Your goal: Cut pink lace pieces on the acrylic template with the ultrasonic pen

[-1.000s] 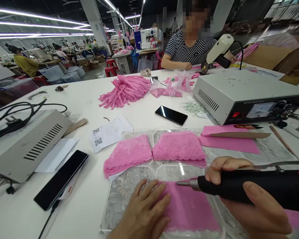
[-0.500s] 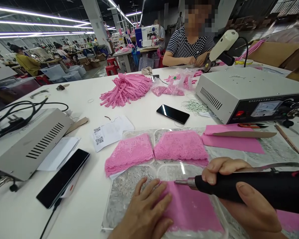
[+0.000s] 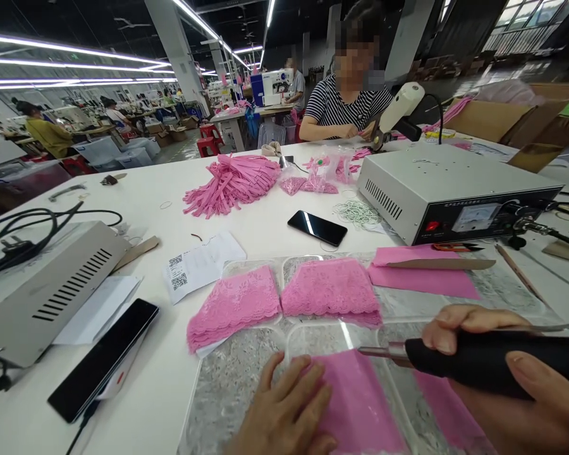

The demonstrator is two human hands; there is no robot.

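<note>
Left hand (image 3: 284,404) spread flat, likely steadying pink cloth (image 3: 363,404); right hand (image 3: 516,404) grips black tool (image 3: 469,357), tip (image 3: 377,351) near cloth's far corner.

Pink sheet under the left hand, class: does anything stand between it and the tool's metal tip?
Nothing visible does: the metal tip is by the upper right corner of the pink sheet, and the left hand lies on its left part, clear of the tip. Contact is unclear.

head-worn view, facing forward and down, near white table (image 3: 164,379)
</note>
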